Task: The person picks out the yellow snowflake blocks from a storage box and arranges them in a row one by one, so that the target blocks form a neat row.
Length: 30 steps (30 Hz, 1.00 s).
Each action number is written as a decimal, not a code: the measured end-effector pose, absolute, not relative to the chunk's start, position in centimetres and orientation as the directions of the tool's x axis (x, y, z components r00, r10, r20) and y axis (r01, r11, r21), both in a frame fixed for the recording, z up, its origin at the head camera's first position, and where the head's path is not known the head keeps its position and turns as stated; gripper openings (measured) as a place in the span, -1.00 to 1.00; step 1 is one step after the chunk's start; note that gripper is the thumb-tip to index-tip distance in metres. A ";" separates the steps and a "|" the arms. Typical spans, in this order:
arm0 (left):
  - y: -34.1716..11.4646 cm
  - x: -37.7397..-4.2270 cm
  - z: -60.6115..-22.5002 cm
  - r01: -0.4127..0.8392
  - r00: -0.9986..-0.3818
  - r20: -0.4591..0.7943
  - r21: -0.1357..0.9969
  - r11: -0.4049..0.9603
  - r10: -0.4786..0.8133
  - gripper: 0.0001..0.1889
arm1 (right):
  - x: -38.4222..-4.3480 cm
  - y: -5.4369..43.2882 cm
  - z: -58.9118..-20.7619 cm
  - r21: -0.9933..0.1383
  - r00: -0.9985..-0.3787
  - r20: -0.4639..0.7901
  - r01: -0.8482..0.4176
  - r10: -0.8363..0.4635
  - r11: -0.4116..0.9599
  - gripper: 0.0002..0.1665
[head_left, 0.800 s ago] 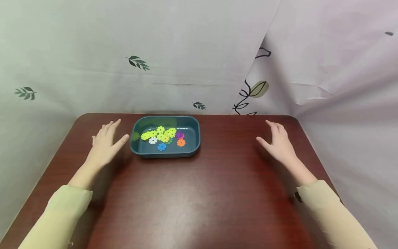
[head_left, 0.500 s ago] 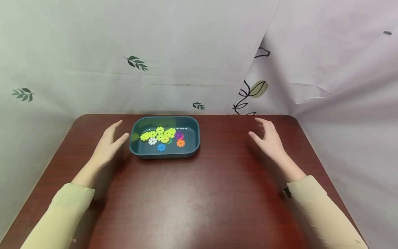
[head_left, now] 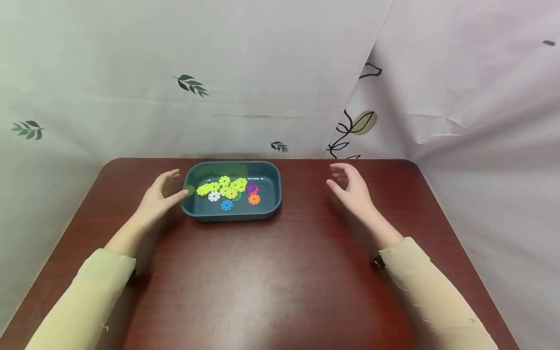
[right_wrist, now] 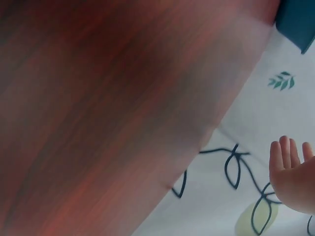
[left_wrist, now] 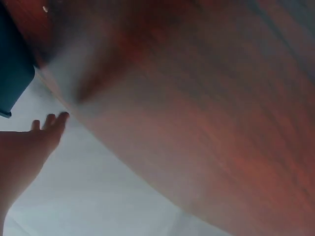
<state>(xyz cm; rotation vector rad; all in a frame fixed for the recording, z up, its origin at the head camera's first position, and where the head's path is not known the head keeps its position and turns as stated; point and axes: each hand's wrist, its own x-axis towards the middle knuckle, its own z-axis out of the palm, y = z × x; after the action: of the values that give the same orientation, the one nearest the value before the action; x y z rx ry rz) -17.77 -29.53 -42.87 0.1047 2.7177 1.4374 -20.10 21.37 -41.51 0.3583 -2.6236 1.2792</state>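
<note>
A dark blue-green plastic tub [head_left: 232, 218] stands at the back of the table, left of the middle. Inside it lie several notched plastic discs: a cluster of yellow discs [head_left: 224, 188], a white disc [head_left: 214, 196], a blue disc [head_left: 226, 205], an orange disc [head_left: 254, 199] and a purple disc [head_left: 251, 188]. My left hand [head_left: 155, 200] is at the tub's left side, its thumb tip over the rim; whether it touches cannot be told. Away to the tub's right, my right hand [head_left: 353, 193] hovers above the table with fingers loosely bent, holding nothing.
The reddish-brown wooden table [head_left: 262, 282] has rounded back corners. A pale cloth with leaf prints [head_left: 271, 73] hangs right behind it and along both sides. In the right wrist view, a corner of the tub [right_wrist: 298, 24] shows at the upper right.
My right hand has moved left, toward the tub, from near the table's right side. My left hand has shifted slightly right, and its thumb now overlaps the tub's rim.
</note>
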 end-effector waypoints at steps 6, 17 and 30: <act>-30.0 -18.1 -43.6 -0.028 -0.991 -0.087 0.886 0.464 0.107 -0.18 | -20.3 19.1 -41.4 -0.766 -0.941 0.294 -0.336 -0.166 0.547 -0.47; -30.4 -18.6 -45.0 -0.049 -0.987 -0.049 0.999 0.003 0.152 -0.43 | -20.8 15.1 -41.1 -0.826 -0.929 0.304 -0.366 -0.210 0.428 -0.55; -29.8 -18.6 -45.4 -0.045 -0.983 -0.037 0.998 -0.041 0.178 -0.51 | -21.6 10.2 -41.0 -0.878 -0.929 0.263 -0.343 -0.261 0.335 -0.72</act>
<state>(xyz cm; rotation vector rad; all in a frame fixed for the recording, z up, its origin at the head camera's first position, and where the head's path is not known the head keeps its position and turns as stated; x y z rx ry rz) -18.56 -29.78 -45.36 0.1454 2.0609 2.1568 -21.63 10.20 -40.98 0.5677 -2.5050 1.6763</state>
